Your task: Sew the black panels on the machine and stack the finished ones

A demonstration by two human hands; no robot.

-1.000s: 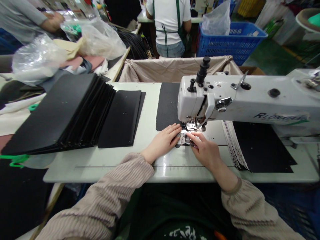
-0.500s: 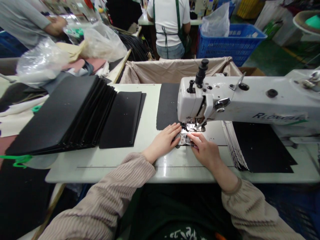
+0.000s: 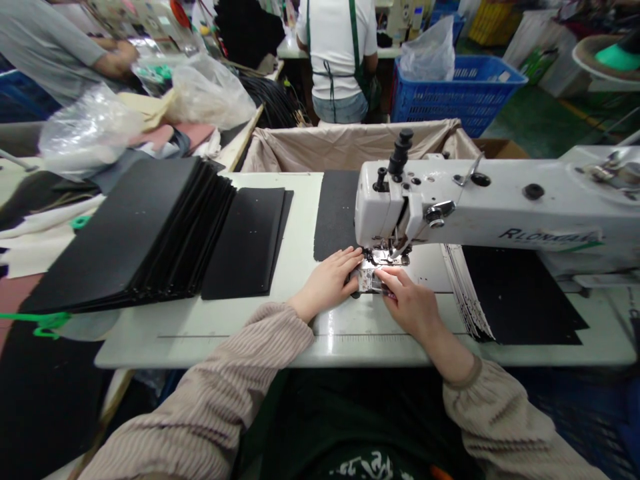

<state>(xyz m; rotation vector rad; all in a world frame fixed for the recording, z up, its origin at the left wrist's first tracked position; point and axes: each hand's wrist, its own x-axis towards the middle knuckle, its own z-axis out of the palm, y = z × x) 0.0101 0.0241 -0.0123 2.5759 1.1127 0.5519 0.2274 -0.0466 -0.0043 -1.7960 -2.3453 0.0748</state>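
A black panel (image 3: 336,213) lies flat on the sewing machine's bed, its right side running behind the machine head (image 3: 383,207). My left hand (image 3: 333,277) rests at the panel's near edge, fingers stretched out flat towards the presser foot (image 3: 385,255). Just in front of the foot is a shiny metal plate (image 3: 369,280). My right hand (image 3: 413,300) is at that plate's right side, thumb and index finger pressed together. Whatever is between those fingertips is too small or hidden to make out.
Left of my hands stand a thick stack of black panels (image 3: 125,227) and a smaller pile (image 3: 245,243). More black panels (image 3: 515,293) with pale edges lie under the machine arm. Behind the table are a cloth-lined bin (image 3: 300,150), a blue crate (image 3: 455,93) and a co-worker (image 3: 337,60).
The camera view has shifted slightly, so the scene sits a little lower. Both hands keep nearly the same places beside the presser foot, and the panel shows no clear movement.
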